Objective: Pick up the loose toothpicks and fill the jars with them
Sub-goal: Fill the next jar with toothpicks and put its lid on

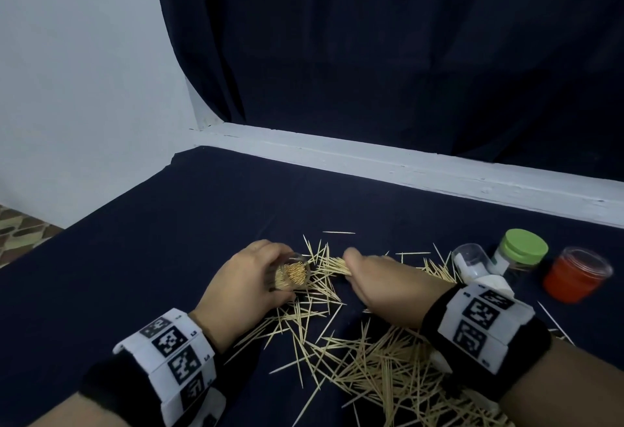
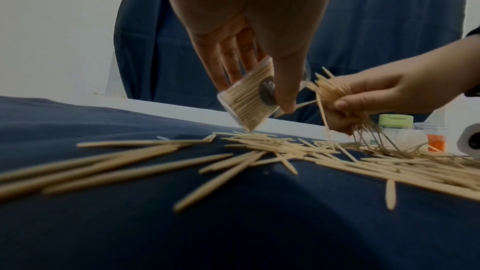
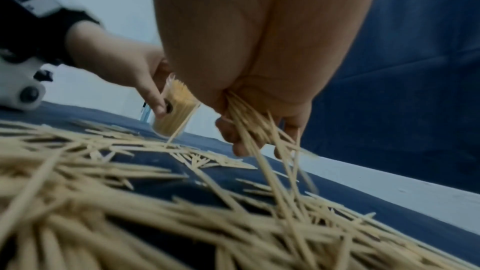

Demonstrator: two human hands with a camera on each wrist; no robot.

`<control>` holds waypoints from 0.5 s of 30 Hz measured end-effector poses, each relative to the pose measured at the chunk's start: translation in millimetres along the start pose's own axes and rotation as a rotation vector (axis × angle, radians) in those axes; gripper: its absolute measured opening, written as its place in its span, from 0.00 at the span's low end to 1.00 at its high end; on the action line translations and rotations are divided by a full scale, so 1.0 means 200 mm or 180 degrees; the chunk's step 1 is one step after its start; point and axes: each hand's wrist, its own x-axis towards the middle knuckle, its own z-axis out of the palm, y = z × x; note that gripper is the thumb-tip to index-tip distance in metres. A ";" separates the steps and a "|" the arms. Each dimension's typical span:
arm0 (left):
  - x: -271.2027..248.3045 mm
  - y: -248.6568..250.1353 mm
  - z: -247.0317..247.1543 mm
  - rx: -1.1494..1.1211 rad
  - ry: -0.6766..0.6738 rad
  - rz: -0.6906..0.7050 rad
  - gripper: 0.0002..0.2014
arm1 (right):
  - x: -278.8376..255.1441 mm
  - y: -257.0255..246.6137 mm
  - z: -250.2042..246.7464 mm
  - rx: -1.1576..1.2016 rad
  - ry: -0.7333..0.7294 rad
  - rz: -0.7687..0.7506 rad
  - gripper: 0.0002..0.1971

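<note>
My left hand (image 1: 251,274) grips a small clear jar (image 1: 293,274) packed with toothpicks, tilted with its mouth toward the right. The same jar (image 2: 250,98) hangs just above the cloth in the left wrist view, thumb across its dark label. My right hand (image 1: 378,279) holds a bundle of toothpicks (image 1: 332,264) whose tips point at the jar's mouth. The bundle (image 2: 335,93) fans out of the curled fingers, and some sticks (image 3: 257,130) dangle below the fist. Loose toothpicks (image 1: 378,362) lie scattered over the dark blue cloth between and below my hands.
To the right stand an empty clear jar (image 1: 471,263) lying on its side, a green-lidded jar (image 1: 521,251) and a clear container of orange-red stuff (image 1: 575,274). A white ledge (image 1: 405,166) and dark curtain back the table; its left edge drops to the floor.
</note>
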 end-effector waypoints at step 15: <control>-0.02 0.04 0.04 0.0115 0.0090 0.0666 0.28 | 0.00 -0.29 -0.08 -0.0873 0.0241 0.0086 0.12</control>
